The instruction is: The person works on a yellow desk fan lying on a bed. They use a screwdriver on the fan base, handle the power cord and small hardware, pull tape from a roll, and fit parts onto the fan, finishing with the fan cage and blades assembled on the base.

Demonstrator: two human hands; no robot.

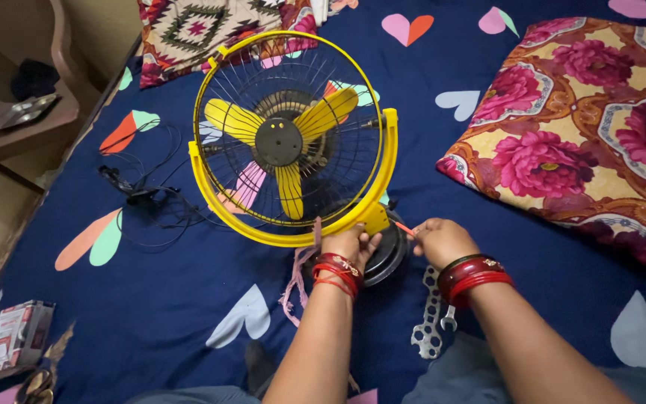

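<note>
A: Quick pass — what's in hand?

B: Yellow fan (291, 142) lying on the bed (188, 314), about mid-bed, leaning toward the near edge, with its black base (387, 254) nearest the person. Left hand (351, 244) is closed over the lower rim of the cage, right where the yellow bracket meets the base. Right hand (441, 241) is pinched on a thin orange-handled tool, probably a screwdriver (405, 229), tip aimed at that same joint.

A: So both grips are busy?

B: Yes — left clenched on the fan frame, right grasping the screwdriver. Neither hand is loose.

A: How far along does it look?

B: Early or middle, I'd judge. The front cage is on, all three blades (285, 138) are in place, and the bracket is attached on both sides. No loose screws or removed parts show on the sheet. The work seems confined to the joint by the base.

A: Anything else nearby?

B: A flat metal multi-hole spanner (429, 318) lies on the bed just by the right wrist, untouched. The black cord (140, 196) is bundled toward the left edge, a floral pillow (585, 127) sits at the far right corner, and a small box (5, 338) is at the near left edge.

A: Is the screw visible?

B: No — the fingers hide it.
</note>
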